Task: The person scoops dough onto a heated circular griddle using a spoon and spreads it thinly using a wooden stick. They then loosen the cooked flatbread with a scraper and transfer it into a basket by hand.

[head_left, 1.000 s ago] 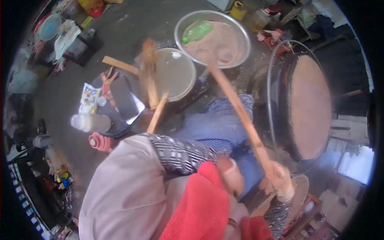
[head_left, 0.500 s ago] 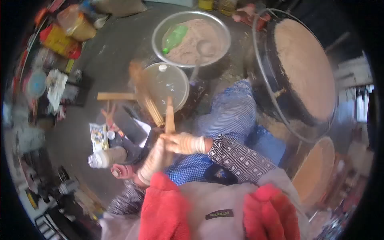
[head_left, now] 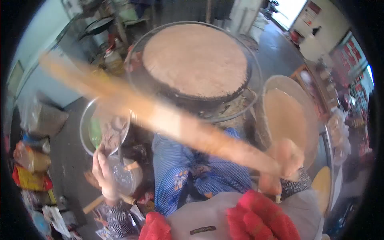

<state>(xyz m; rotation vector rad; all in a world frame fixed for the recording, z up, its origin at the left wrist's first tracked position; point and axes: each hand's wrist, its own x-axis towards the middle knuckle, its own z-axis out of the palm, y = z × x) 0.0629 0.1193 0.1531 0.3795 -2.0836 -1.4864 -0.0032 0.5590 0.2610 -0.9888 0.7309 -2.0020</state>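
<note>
Gripping one end of a long wooden blade (head_left: 170, 120), the right hand (head_left: 287, 160) sits to the near right of the griddle (head_left: 216, 101), its fingers clamped round the wood, though motion blurs them. The blade slants across the griddle's near side. The left hand (head_left: 104, 176) is at the griddle's near left, fingers extended and holding nothing visible; how far apart they are, one cannot tell.

The spreading looks essentially done: a pale sheet (head_left: 196, 60) covers almost all of the griddle's top, its near edge ragged. It lies flat, not lifted off, and pale mix remains in the tub (head_left: 286, 83) just right of the griddle.

A thin hoop (head_left: 261, 90) rings the griddle. To its near left are a metal basin (head_left: 82, 134) and a bucket (head_left: 139, 176). The blade hides part of the hoop's near-left side and the basin's far part.
</note>
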